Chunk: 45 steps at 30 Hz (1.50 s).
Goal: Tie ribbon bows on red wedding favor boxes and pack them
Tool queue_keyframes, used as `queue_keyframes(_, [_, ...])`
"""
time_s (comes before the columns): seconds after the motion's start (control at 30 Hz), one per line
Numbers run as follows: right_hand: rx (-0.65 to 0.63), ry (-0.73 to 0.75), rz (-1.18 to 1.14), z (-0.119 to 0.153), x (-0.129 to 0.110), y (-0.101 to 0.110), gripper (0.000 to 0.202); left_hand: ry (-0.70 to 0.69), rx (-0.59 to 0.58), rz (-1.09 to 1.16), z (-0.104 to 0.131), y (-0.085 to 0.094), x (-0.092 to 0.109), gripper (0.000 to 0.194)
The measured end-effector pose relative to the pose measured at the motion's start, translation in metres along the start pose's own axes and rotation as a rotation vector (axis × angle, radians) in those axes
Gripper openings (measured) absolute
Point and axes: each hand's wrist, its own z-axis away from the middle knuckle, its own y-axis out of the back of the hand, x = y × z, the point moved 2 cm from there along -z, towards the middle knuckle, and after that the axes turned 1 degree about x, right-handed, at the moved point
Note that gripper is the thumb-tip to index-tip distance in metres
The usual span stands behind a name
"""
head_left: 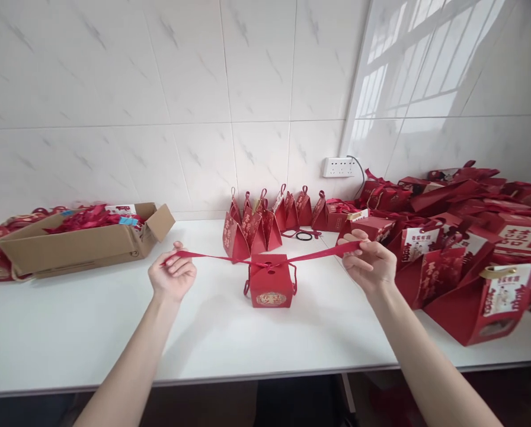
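A small red gift box [271, 281] with a gold emblem on its front stands upright on the white table [212, 347]. A red ribbon [319, 254] crosses at the top of the box and stretches out to both sides, nearly level. My left hand [173, 273] pinches the ribbon's left end, its fingers curled in. At the other side my right hand [372, 261] grips the right end between thumb and forefinger, with the other fingers loosely spread. Dark red cord handles hang at the box's sides. Both hands are apart from the box itself.
On the left, a cardboard box [79, 255] holds red ribbons. Several triangular red boxes [252, 231] stand behind the gift box, near a black ring [304, 236]. Red gift boxes [474, 296] are heaped at the right. A power strip [338, 167] is on the tiled wall.
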Motion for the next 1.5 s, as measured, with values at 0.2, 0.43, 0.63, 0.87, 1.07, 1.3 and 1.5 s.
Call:
queue_keyframes(0.2, [-0.195, -0.207, 0.254, 0.031, -0.028, 0.029, 0.021, 0.291, -0.284, -0.602, 0.021, 0.014, 0.032, 0.018])
queue_keyframes(0.43, [-0.538, -0.647, 1.07, 0.043, -0.028, 0.023, 0.056, 0.296, -0.2, -1.798, 0.034, -0.004, 0.015, 0.035])
queue_keyframes(0.63, [-0.359, -0.569, 1.218, 0.042, 0.034, -0.028, 0.06, 0.277, -0.498, -1.878, 0.045, -0.025, -0.058, 0.044])
queue_keyframes(0.87, [-0.331, -0.549, 1.001, 0.054, 0.054, -0.035, 0.048, 0.385, -0.445, -1.491, 0.051, -0.009, -0.071, 0.04])
queue_keyframes(1.07, [-0.235, -0.547, 0.671, 0.055, 0.052, -0.031, 0.044, 0.524, -0.307, -1.18, 0.055, -0.007, -0.073, 0.04])
queue_keyframes(1.3, [-0.134, -0.682, 0.506, 0.063, 0.051, -0.027, 0.044, 0.454, -0.366, -1.196, 0.049, -0.011, -0.074, 0.027])
queue_keyframes(1.5, [-0.148, -0.677, 0.536, 0.063, 0.048, -0.029, 0.042, 0.572, -0.339, -1.402, 0.049, -0.018, -0.064, 0.036])
